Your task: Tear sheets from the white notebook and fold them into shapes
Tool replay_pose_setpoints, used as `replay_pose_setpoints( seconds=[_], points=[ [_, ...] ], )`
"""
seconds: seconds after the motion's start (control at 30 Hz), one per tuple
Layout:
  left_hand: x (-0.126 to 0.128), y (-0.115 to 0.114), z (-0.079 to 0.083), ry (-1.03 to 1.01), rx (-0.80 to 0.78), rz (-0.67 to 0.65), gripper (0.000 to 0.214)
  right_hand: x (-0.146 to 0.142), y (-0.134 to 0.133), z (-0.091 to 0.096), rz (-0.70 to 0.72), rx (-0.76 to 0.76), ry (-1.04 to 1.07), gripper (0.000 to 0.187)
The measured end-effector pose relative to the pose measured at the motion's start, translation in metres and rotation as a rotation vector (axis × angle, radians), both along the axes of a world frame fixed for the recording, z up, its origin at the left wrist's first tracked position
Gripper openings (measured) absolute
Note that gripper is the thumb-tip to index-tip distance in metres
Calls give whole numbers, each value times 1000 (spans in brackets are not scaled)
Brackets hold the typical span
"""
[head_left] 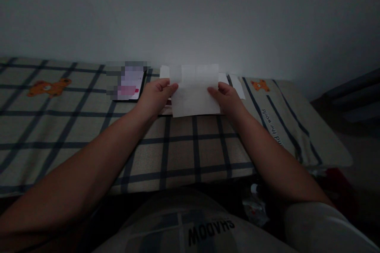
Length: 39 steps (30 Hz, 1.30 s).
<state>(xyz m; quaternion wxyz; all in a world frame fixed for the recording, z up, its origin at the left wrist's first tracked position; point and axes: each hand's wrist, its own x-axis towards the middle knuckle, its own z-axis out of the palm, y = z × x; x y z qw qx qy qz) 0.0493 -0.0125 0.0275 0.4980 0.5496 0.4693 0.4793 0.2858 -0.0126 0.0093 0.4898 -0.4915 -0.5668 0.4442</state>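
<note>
Dim light falls on a bed covered in a checked sheet [89, 126] with orange bear prints, set against a plain wall. At its far edge you hold a white folded paper sheet [194, 97] upright, your left hand [154, 97] pinching its left edge and your right hand [227, 97] pinching its right edge. A phone [129, 85] lies just left of your left hand, and more white papers [237, 84] lie behind the held sheet.

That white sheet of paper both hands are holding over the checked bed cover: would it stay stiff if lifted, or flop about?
The paper looks thin and probably floppy: its top part bends up from a crease while the left hand and right hand hold its side edges. It is likely very light, so a push would slide it on the bed cover. It probably creases easily.
</note>
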Motion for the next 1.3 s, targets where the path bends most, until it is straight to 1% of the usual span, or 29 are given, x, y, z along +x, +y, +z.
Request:
replay_pose_setpoints(
  seconds=[0.13, 0.23, 0.5, 0.63, 0.73, 0.83, 0.9, 0.97, 1.0, 1.07, 1.13, 1.23, 1.3],
  points=[
    [-1, 2, -1, -11, -73, -76, 20, 2, 2, 0, -16, 19, -37, 33],
    [-4, 4, -1, 20, -96, -124, 22, 3, 3, 1, -31, 2, 0, 29],
    [-11, 7, 3, 35, -35, -119, 20, 3, 3, 6, 10, -13, 99, 19],
    [-12, 7, 5, -15, -60, -128, 21, 3, 2, 10, -28, -39, 145, 12],
    [-13, 7, 9, -72, -105, -164, 28, 2, -1, 12, -35, -39, 151, 7],
    [-15, 6, 15, -90, -173, -217, 41, -1, -6, 13, -3, -25, 172, 6],
    [-13, 4, 17, -85, -242, -298, 52, -3, -10, 13, 49, -13, 160, 6],
    [-9, -2, 18, -57, -322, -423, 62, -5, -14, 13, 98, 14, 120, 7],
    [-7, -5, 18, -23, -325, -442, 60, -6, -16, 13, 116, 35, 90, 7],
    [-2, -12, 18, 93, -320, -504, 44, -7, -20, 13, 146, 67, 30, 9],
    [0, -18, 17, 164, -306, -549, 31, -7, -22, 13, 183, 56, -6, 12],
    [0, -19, 14, 182, -222, -513, 25, -8, -23, 13, 210, 7, 5, 23],
    [-2, -16, 11, 170, -182, -489, 26, -9, -21, 13, 174, -4, 32, 31]
  ],
)
